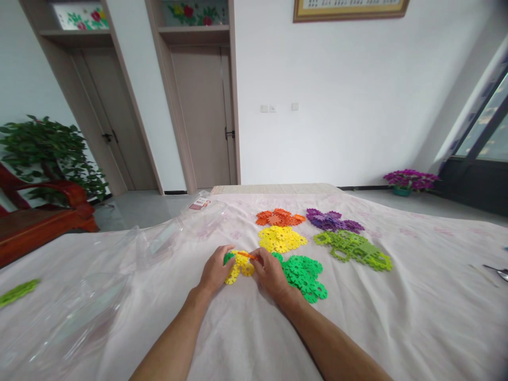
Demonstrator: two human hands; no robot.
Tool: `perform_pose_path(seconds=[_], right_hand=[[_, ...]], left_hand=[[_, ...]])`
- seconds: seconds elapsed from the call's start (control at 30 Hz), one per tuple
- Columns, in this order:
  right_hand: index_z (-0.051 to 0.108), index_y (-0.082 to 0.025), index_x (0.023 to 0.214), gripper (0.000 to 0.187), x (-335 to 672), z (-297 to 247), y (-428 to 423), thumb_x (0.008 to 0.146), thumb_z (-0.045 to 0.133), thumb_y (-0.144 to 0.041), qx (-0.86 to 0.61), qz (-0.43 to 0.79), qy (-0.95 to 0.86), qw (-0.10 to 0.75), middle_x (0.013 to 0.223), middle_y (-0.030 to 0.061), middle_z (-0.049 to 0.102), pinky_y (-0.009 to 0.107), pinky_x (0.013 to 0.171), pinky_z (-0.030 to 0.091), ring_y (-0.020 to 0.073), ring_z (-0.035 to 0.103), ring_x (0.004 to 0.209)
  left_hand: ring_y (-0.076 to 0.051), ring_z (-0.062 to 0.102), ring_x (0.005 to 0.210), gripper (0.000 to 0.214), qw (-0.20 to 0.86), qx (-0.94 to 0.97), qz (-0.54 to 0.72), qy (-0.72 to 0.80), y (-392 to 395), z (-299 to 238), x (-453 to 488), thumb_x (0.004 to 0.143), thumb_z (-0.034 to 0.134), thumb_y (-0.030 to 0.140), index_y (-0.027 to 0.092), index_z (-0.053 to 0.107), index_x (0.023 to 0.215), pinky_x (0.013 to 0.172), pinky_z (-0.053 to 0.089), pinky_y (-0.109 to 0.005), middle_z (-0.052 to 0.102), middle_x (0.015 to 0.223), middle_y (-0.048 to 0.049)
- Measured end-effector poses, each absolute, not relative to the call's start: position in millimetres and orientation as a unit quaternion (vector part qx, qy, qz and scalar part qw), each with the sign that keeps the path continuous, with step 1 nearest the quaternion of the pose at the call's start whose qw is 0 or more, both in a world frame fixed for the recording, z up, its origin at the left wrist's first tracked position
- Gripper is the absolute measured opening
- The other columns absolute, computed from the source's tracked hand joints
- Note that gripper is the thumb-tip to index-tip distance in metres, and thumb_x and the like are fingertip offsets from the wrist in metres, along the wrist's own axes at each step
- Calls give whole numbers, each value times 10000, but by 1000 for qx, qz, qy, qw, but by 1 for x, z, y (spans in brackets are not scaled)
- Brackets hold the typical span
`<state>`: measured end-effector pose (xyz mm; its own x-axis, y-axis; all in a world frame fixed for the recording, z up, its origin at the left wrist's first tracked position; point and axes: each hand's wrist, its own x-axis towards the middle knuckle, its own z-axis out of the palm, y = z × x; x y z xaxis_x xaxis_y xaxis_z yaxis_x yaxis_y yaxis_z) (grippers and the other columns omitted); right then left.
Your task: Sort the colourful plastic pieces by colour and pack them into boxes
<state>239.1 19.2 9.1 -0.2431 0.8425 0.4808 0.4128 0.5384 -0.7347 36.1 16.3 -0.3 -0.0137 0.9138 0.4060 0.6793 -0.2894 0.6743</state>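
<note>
My left hand point(215, 270) is closed round a small assembly of yellow snowflake discs point(233, 274) with a green disc point(228, 257) at its left side. My right hand point(271, 270) pinches an orange snowflake disc point(246, 255), seen nearly edge-on and close against the yellow ones. Whether the orange disc is slotted in, I cannot tell. Just right of my right hand lies a pile of green discs point(304, 275), partly hidden by that hand. Beyond my hands is a pile of yellow discs point(281, 239).
Orange discs point(278, 217), purple discs point(331, 220) and light green discs point(353, 247) lie in heaps farther back and right. Clear plastic packaging point(159, 238) spreads over the left of the cloth-covered table point(357, 328). A light green piece point(19, 292) lies far left, a spoon point(500, 272) far right.
</note>
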Motion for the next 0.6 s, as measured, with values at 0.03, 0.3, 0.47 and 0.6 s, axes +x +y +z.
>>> perform_pose_path(seconds=[0.03,0.3,0.47,0.6], right_hand=[[596,-211,914,103,239,8,20,862,512,-239,-423,241,-742,460,827,2,656,270,740,458,157,599,766],[532,-217,931,151,237,-5,34,851,525,-345,-417,336,-641,550,824,2,636,288,673,521,159,615,710],[521,-216,928,170,238,-6,37,858,522,-371,-421,360,-622,554,799,7,649,303,689,534,164,635,694],[536,-212,948,170,237,-9,39,848,532,-349,-421,361,-619,556,839,12,666,300,682,532,154,636,672]], left_hand=[[-193,605,1135,351,128,708,392,573,14,2,38,837,551,251,202,619,1178,1025,438,-339,656,1215,-76],[-296,415,1349,569,85,757,274,587,2,14,58,758,682,517,263,607,1262,1138,264,-467,540,1406,-96],[-364,329,1395,733,67,772,224,591,-4,9,73,683,697,624,272,571,1313,1130,201,-571,449,1479,-133],[-332,378,1361,571,40,778,220,588,-2,6,77,759,673,509,253,598,1264,1117,252,-506,491,1434,-121]])
